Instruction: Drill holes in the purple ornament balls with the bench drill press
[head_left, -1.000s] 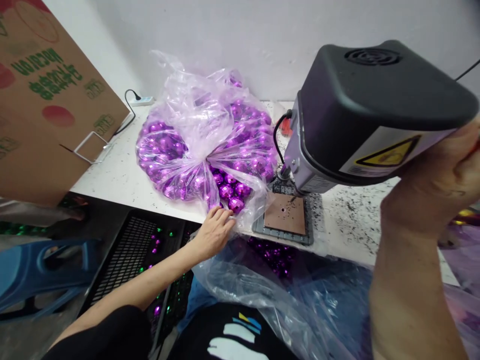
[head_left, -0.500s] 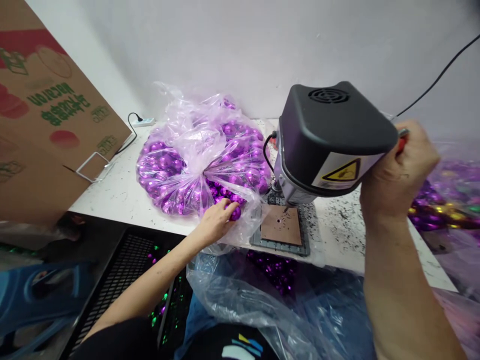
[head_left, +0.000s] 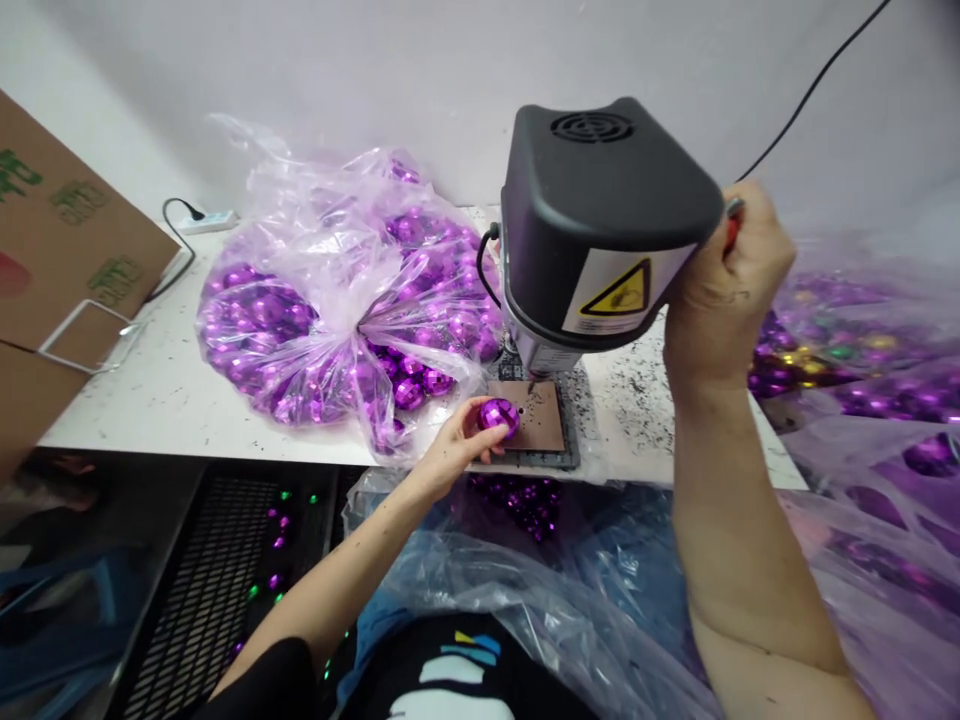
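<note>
My left hand (head_left: 469, 435) is closed around a shiny purple faceted ball ornament (head_left: 498, 414), held over the left part of a brown board (head_left: 546, 420) with a small hole in it. The board lies on the dark base of a small bench drill press (head_left: 615, 220), whose bit points down at it. My right hand (head_left: 739, 260) grips the red-ended feed handle (head_left: 732, 228) at the drill's right side. Left of the drill, a clear plastic bag (head_left: 367, 290) full of purple balls lies with its opening toward my left hand.
Dark shavings lie on the white table (head_left: 637, 410). A cardboard box (head_left: 97, 250) and a power strip (head_left: 210, 222) are at left. Bagged purple and gold ornaments (head_left: 862, 370) fill the right side. A black crate (head_left: 232, 560) stands below, and plastic sheeting (head_left: 480, 580) covers my lap.
My left hand has carried a purple ball from the bag's opening rightward to the board. My right hand is still on the drill handle. The camera view has shifted to the right.
</note>
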